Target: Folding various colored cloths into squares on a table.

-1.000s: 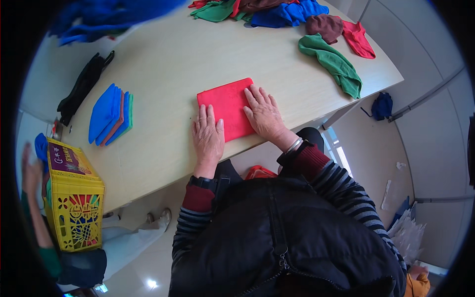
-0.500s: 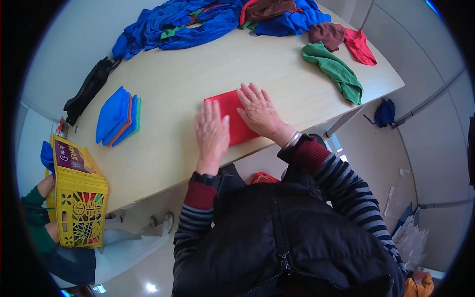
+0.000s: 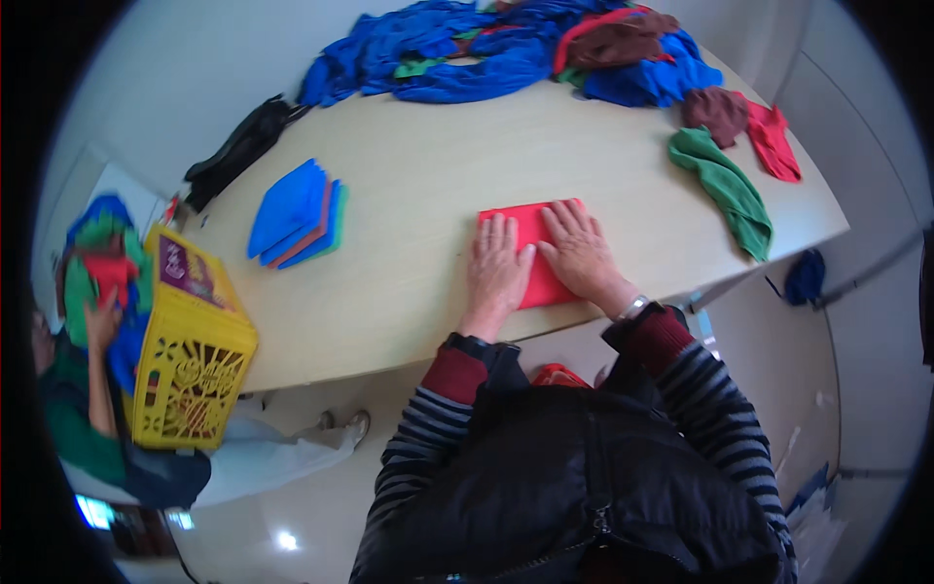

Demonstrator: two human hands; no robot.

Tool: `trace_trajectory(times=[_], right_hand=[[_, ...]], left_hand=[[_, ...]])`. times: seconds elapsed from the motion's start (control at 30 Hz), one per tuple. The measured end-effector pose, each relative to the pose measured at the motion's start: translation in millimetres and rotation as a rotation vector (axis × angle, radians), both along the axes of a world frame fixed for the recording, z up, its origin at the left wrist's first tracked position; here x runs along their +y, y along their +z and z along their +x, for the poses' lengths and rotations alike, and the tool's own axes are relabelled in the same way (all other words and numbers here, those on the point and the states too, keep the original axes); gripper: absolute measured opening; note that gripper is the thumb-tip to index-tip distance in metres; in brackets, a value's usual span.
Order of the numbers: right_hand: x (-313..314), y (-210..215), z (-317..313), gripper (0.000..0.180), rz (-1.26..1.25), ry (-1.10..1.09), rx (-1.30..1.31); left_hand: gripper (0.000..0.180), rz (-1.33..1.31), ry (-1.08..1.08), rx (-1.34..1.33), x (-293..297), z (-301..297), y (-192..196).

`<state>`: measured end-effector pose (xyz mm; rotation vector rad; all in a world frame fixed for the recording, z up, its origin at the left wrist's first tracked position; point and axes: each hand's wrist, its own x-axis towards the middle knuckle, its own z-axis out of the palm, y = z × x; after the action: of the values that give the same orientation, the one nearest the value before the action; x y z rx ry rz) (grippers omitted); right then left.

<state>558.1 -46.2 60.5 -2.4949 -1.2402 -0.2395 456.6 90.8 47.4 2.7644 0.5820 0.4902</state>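
Note:
A red folded cloth (image 3: 535,232) lies flat near the front edge of the table, a neat rectangle. My left hand (image 3: 499,268) rests on its left part with the fingers stretched out. On its right part lies my right hand (image 3: 584,255), palm down and fingers extended. The two thumbs nearly meet over the cloth. Left of my hands is a stack of folded cloths (image 3: 297,216), blue on top with brown, blue and green edges showing below.
A long heap of blue cloths (image 3: 428,49) lines the table's back. At the right lie a green cloth (image 3: 725,190), a brown cloth (image 3: 717,115) and a red cloth (image 3: 775,144). A black bag-like thing (image 3: 243,151) sits back left. Beside a yellow crate (image 3: 199,336), a co-worker (image 3: 88,409) holds coloured cloths.
My view has shifted left, so the table appears farther right. Both hands have settled flat on the red cloth. The co-worker now holds a bundle of cloths above the crate's far side.

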Motion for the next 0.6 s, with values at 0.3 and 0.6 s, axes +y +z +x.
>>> trace_trajectory(times=[0.3,0.6], right_hand=[[-14.2,1.8,-3.6,0.06,-0.043,-0.053,-0.031],[-16.6,1.0,-5.1,0.059,-0.013,-0.059,0.004]], left_hand=[[0.064,-0.029,0.001,-0.041,-2.3,-13.8,5.0],[0.065,-0.011,0.037,0.028,1.1,-19.7,1.7]])
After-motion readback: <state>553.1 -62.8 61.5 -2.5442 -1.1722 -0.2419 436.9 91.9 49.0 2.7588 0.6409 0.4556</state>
